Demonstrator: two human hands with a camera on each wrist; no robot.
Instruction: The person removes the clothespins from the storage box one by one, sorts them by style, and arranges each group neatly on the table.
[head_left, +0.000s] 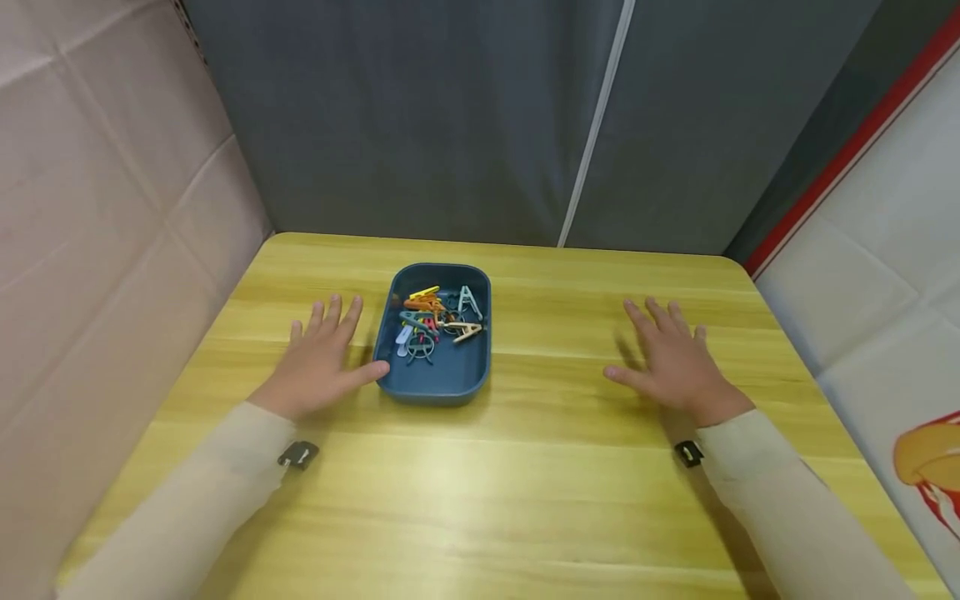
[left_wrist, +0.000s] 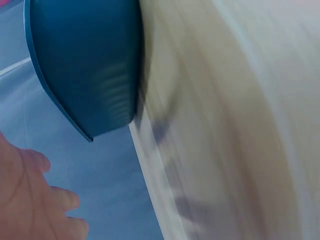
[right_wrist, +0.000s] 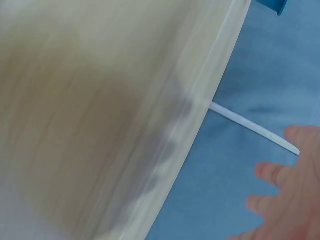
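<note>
Left hand [head_left: 318, 362] flat and spread on the counter [head_left: 525, 483], holding nothing, thumb tip touching the near left corner of the blue tray [head_left: 435, 387]. Right hand [head_left: 671, 358] likewise spread and empty, well to the right of the tray, slightly blurred. Best done, judging from this: steady the tray with the left thumb and fingers against its wall, bring the right across from above, pinch a single clip by its handles, lift straight up to avoid dragging tangled neighbours. One tray. Mixed coloured clips [head_left: 435, 321] heaped at its far end, roughly ten; exact count impossible, too tangled. Two hands, both in pale sleeves.
</note>
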